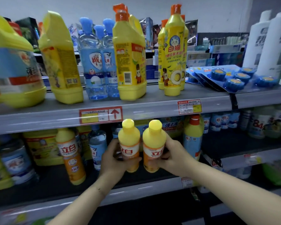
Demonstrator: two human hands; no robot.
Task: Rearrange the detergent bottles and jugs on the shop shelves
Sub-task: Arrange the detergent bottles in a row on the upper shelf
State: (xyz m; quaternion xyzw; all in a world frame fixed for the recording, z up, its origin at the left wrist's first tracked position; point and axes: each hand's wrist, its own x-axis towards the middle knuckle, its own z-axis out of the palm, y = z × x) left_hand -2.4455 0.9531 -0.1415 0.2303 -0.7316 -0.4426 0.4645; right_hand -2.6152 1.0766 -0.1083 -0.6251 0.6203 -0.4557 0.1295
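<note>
Two small orange detergent bottles with yellow caps stand upright side by side in front of the middle shelf. My left hand [111,157] grips the left bottle [129,140] around its label. My right hand [175,153] grips the right bottle [153,143] the same way. A third bottle of the same kind [71,155] stands on the middle shelf [136,189] to the left. On the top shelf [152,101] stand yellow jugs [61,62], clear blue bottles [93,62], a yellow handled jug [131,62] and tall yellow bottles with orange caps [174,51].
Blue toilet-block packs [225,75] lie at the top shelf's right, with white bottles [272,43] beyond. The middle shelf holds a big yellow jug [42,146], clear blue bottles [97,146] and a yellow-and-blue bottle [193,137]. Red price tags [101,115] line the shelf edge.
</note>
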